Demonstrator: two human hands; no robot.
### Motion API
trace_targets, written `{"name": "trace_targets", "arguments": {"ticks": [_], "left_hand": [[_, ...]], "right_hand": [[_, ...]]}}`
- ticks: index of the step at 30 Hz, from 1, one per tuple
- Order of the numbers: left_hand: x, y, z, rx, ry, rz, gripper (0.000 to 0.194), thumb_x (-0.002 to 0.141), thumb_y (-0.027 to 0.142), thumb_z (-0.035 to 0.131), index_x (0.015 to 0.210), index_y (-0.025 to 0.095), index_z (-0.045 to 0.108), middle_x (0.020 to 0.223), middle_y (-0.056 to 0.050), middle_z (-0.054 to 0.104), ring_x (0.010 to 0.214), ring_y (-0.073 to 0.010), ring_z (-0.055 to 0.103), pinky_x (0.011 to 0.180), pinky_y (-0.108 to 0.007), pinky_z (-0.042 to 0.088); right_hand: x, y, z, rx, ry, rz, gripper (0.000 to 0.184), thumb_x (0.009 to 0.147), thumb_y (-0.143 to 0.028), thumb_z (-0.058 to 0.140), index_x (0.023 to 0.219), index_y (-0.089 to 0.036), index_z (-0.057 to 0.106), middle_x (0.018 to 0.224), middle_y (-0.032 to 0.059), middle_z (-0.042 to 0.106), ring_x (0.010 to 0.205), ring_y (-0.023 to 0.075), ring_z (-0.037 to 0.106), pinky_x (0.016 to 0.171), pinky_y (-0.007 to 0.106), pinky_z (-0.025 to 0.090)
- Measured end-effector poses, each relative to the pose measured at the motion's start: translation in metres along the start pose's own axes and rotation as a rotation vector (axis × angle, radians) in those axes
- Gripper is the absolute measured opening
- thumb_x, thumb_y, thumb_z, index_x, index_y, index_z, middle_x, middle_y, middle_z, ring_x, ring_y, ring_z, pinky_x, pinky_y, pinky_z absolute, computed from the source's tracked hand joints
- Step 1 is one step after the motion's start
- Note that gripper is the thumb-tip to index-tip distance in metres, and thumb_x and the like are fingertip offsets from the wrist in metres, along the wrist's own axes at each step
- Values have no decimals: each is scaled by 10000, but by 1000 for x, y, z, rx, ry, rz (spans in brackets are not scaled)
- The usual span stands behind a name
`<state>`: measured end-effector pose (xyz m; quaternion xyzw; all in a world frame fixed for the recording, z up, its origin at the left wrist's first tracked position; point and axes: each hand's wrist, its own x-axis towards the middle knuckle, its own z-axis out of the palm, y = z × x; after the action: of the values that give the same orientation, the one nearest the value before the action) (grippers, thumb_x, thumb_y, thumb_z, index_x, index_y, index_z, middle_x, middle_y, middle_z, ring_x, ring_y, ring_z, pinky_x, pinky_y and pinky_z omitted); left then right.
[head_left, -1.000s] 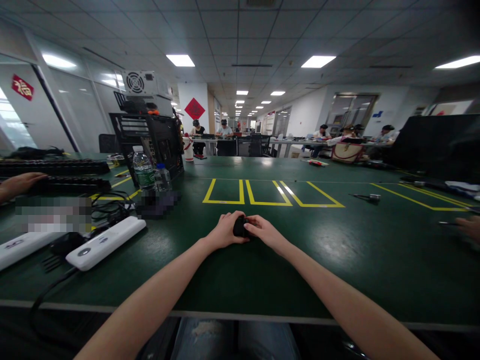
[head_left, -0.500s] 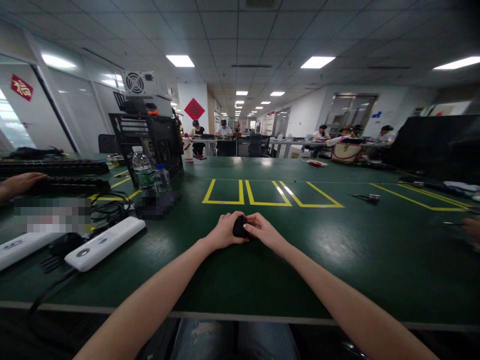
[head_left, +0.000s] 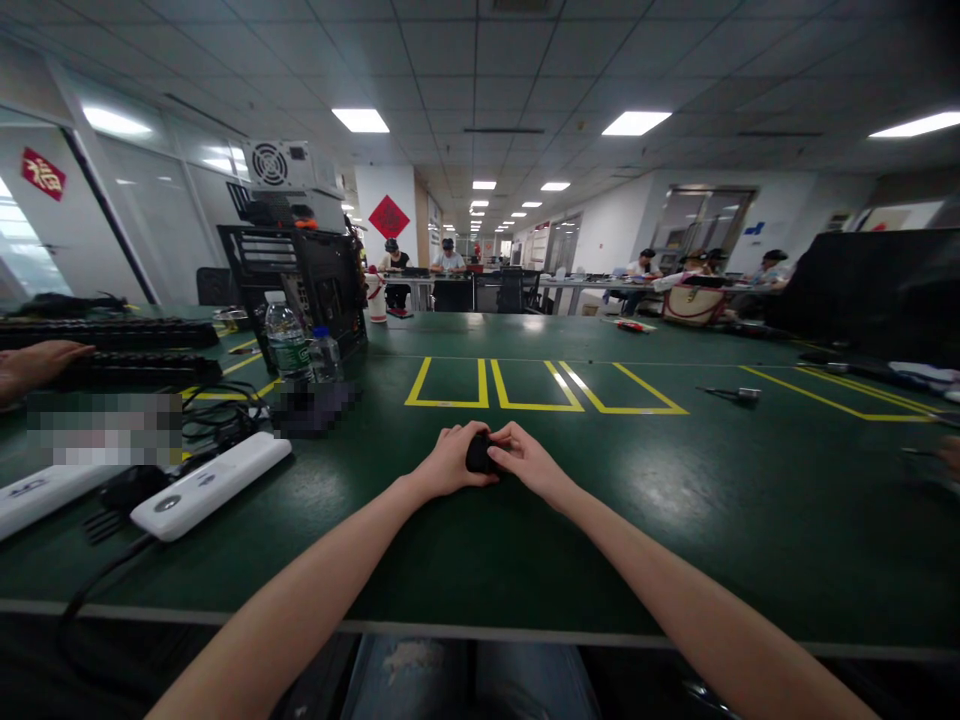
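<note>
A small black object (head_left: 478,455) sits between my two hands, low over the green table (head_left: 600,580); its kind cannot be made out. My left hand (head_left: 452,460) is closed around its left side, thumb below and fingers above. From the right, my right hand (head_left: 527,462) pinches its right end with thumb and fingertips. My fingers hide much of its outline. Beyond my hands, yellow tape outlines (head_left: 450,404) mark the tabletop.
At left lie a white power strip (head_left: 214,488), black cables, a water bottle (head_left: 285,340) and an open computer case (head_left: 300,290). Another person's hand (head_left: 45,365) rests by a black keyboard (head_left: 142,368). A dark metal-tipped tool (head_left: 739,394) lies right. Another hand (head_left: 951,455) shows at the right edge.
My hands and the black object stay almost still. At the right edge, the other person's hand and thin tool have shifted slightly.
</note>
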<state>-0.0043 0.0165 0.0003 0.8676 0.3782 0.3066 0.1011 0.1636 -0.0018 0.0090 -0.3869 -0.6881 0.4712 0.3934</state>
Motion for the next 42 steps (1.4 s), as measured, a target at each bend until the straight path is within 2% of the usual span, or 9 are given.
{"name": "trace_targets", "arguments": {"ticks": [5,8,14,20,24,27,33,38,42], "left_hand": [[0,1,-1,-4,-3,-21,623,547,393,680,1072,236,383,1004,-30,514,929,-236,480,832,-372,300],[0,1,0,-3,-1,-13,608,552,396,675,1063,235,388,994,-27,515,915,-229,484,823,-366,304],[0,-2,2,14,10,-14,613,546,405,675,1058,231,385,973,-24,521,903,-227,489,810,-361,309],[1,-1,1,12,2,-23,634,539,400,683,1071,235,380,999,-28,515,924,-237,482,819,-366,305],[1,-1,1,11,4,-13,619,548,390,680,1067,236,379,997,-26,515,917,-233,484,820,-365,306],[0,-1,0,13,2,-6,605,553,393,676,1057,235,382,991,-23,514,907,-230,485,813,-361,312],[0,-1,1,7,8,-8,610,555,396,677,1063,235,379,985,-21,515,903,-227,486,810,-359,316],[0,-2,0,-4,9,18,613,563,410,669,1071,236,375,1001,-24,508,902,-225,481,810,-358,315],[0,-3,0,4,14,20,616,562,419,667,1069,229,373,980,-27,513,892,-223,481,808,-358,314]], "right_hand": [[3,3,0,0,15,41,304,719,-326,544,974,-188,452,962,43,527,929,172,516,831,373,412],[3,4,-2,-17,4,54,290,716,-326,548,948,-172,468,966,50,528,927,178,517,845,389,399],[2,5,-3,30,-45,-16,314,671,-286,606,919,-192,436,963,24,516,924,170,522,817,373,427],[4,7,-1,38,2,-42,212,740,-340,515,878,-191,456,901,15,534,872,156,531,787,362,444],[5,9,-1,49,26,24,263,725,-333,536,931,-188,460,946,33,530,914,171,522,805,366,441],[5,8,-3,40,-2,73,291,733,-336,526,971,-180,470,992,56,524,931,182,520,820,375,432],[0,0,-5,15,-56,-2,293,682,-291,595,927,-201,461,997,30,520,950,180,519,834,375,417],[-3,-3,-2,-11,-28,-26,208,742,-315,515,907,-201,459,966,30,514,901,165,531,797,363,438],[2,3,-2,-14,3,-13,261,726,-295,541,948,-189,455,968,38,517,925,171,522,826,368,421]]}}
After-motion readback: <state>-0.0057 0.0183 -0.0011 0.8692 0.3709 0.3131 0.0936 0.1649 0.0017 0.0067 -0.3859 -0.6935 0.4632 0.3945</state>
